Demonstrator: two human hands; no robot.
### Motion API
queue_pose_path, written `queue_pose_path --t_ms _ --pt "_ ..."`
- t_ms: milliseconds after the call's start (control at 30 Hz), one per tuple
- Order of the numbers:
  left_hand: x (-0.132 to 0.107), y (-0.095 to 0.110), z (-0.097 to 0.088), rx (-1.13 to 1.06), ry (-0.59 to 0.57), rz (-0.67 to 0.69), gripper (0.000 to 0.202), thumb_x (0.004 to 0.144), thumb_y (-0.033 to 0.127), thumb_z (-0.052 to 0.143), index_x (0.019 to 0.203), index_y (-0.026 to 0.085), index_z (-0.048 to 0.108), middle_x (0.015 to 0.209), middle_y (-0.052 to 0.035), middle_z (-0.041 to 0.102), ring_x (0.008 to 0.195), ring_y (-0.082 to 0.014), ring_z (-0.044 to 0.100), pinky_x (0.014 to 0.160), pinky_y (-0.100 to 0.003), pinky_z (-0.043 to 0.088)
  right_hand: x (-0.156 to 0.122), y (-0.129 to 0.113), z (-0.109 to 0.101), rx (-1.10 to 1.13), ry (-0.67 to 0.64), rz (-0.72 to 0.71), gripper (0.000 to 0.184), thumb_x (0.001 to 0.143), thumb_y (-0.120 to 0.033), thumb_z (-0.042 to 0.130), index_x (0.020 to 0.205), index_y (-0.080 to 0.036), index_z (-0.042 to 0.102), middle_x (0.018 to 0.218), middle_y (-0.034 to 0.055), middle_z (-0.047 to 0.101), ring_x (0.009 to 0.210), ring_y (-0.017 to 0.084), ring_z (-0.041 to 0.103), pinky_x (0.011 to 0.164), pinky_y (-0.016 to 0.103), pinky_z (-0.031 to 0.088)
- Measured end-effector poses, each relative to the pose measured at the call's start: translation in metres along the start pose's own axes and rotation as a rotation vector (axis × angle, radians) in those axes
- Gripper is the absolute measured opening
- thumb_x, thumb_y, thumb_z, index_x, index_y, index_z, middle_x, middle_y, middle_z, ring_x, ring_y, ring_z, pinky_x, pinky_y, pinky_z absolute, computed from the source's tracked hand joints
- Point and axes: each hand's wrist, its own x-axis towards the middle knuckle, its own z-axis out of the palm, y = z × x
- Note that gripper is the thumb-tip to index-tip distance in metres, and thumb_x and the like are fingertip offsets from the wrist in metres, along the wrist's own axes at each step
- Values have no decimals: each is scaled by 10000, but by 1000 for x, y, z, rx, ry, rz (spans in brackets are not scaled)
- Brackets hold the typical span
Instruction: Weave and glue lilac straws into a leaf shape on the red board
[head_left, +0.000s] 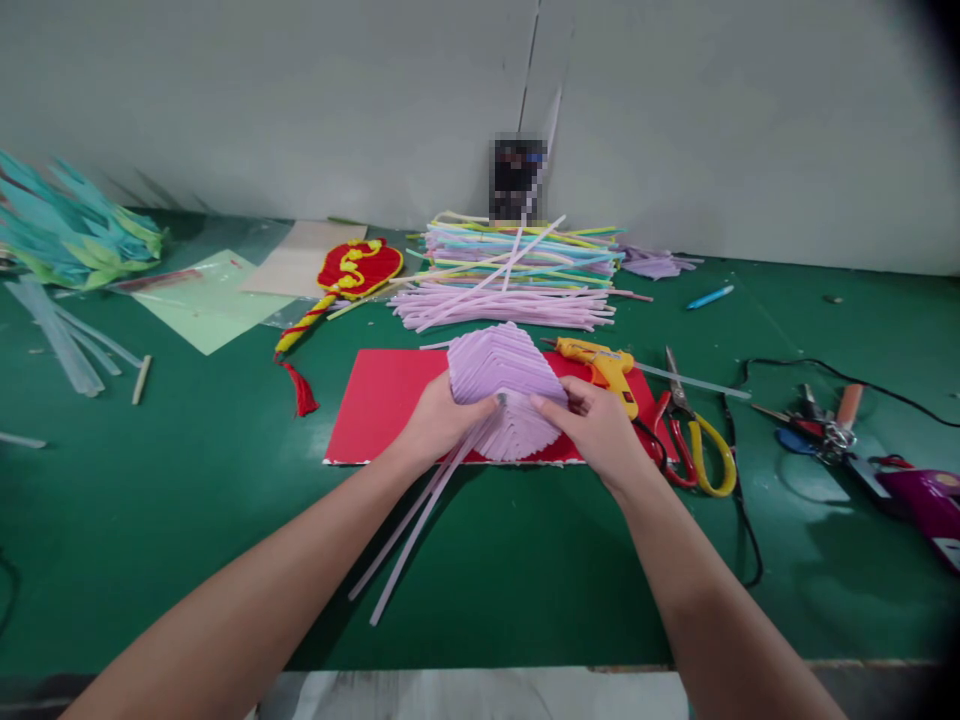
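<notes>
Two loose lilac straws trail toward the bottom of the frame and could slip out. Left hand and right hand grip the woven straw leaf at centre, fingers curled on its edges, over red card. Glue gun sits just behind (poss. hot, close to knuckles).

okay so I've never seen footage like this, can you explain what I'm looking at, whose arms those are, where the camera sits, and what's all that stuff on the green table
This is one picture from a camera worn on a person's head, looking down at their own bare arms. No machine is involved. The left hand and right hand together hold a lilac leaf-shaped piece woven from straws, with long straw ends trailing toward the person. It sits over a red sheet on the green table. Behind it is a pile of coloured straws. To the right lie a yellow glue gun and scissors; to the left, a red and yellow ornament.
</notes>
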Motion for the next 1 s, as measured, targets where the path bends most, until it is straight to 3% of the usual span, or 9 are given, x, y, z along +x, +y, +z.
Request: queue_pose_path --t_ms 433,1000 --pt "1 -5 -1 -68 -25 3 497 738 366 675 1176 148 592 1205 -91 651 1125 -265 595 957 -391 468 0 -1 0 19 2 15 248 744 -385 674 874 -174 666 815 26 654 750 176 571 688 309 455" --pt "1 -5 0 -66 -14 24 452 755 316 654 1167 142 593 1226 -91 638 1142 -257 583 990 -412 443 0 0 0 -19 13 21 279 737 -406 673 883 -168 662 845 39 665 768 183 574 704 318 463"
